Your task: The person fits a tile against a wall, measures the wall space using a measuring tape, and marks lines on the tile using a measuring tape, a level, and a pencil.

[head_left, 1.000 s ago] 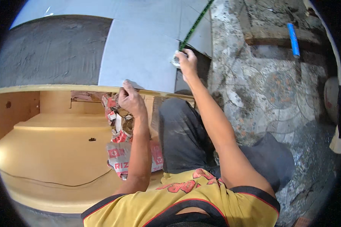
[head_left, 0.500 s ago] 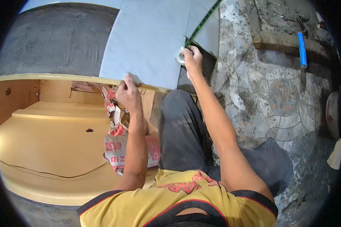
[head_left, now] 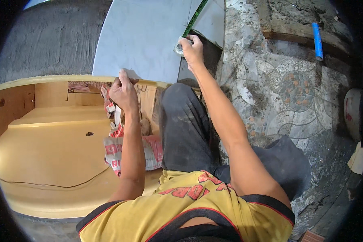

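My right hand [head_left: 193, 47] reaches forward and grips a small round tape measure case [head_left: 178, 46] at the right edge of a large pale grey tile [head_left: 143, 40]. A green measuring tape [head_left: 194, 18] runs up from it along the tile's cut edge. My left hand [head_left: 123, 90] rests with closed fingers on the near edge of the same tile, thumb and fingers pinching the edge. A red-and-white paper sack [head_left: 127, 147] lies below my left forearm.
A yellow curved step or plinth [head_left: 48, 153] fills the lower left. A rough grey cement surface [head_left: 44, 40] lies at upper left. Patterned stone flooring [head_left: 286, 88] spreads right, with a blue tube [head_left: 318, 34] on it. My dark-trousered knee [head_left: 185, 121] is between my arms.
The view has shifted so the tile and both hands sit higher and more to the right. My hands keep their holds on the tile edge and the tape measure.
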A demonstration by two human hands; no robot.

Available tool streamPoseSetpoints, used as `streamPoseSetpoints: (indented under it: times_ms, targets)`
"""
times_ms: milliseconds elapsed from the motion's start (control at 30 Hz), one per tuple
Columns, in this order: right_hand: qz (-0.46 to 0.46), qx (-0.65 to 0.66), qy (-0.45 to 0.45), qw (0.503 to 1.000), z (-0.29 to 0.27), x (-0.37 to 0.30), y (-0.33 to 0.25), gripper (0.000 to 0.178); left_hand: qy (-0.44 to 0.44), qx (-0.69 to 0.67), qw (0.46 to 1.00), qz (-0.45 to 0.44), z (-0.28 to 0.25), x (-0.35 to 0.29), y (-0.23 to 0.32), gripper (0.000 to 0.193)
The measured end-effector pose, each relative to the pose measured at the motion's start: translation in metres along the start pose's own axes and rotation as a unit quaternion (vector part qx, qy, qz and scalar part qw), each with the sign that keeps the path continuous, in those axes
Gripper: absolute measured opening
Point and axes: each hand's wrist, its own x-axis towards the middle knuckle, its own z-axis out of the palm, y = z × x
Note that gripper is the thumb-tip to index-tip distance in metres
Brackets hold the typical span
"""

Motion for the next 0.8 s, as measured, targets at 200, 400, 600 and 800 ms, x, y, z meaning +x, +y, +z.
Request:
streamPoseSetpoints:
  times_ms: [200,400,600,800]
  targets:
    - [0.027,0.005,-0.009,1.000,0.003,-0.005,-0.009,0.036,0.005,-0.028,1.000,0.004,-0.003,0.001,-0.004,0.048]
    - [0.013,0.013,-0.007,1.000,-0.004,-0.002,-0.013,0.038,-0.012,-0.020,1.000,0.006,-0.005,0.003,-0.007,0.049]
    - [0.027,0.047,-0.015,0.998,-0.008,-0.003,-0.010,0.035,-0.022,0.006,1.000,-0.012,-0.005,0.005,0.000,0.049]
    - [0.036,0.050,-0.028,0.998,-0.002,-0.009,-0.013,0.035,-0.046,-0.002,0.998,-0.033,-0.020,0.011,-0.011,0.047]
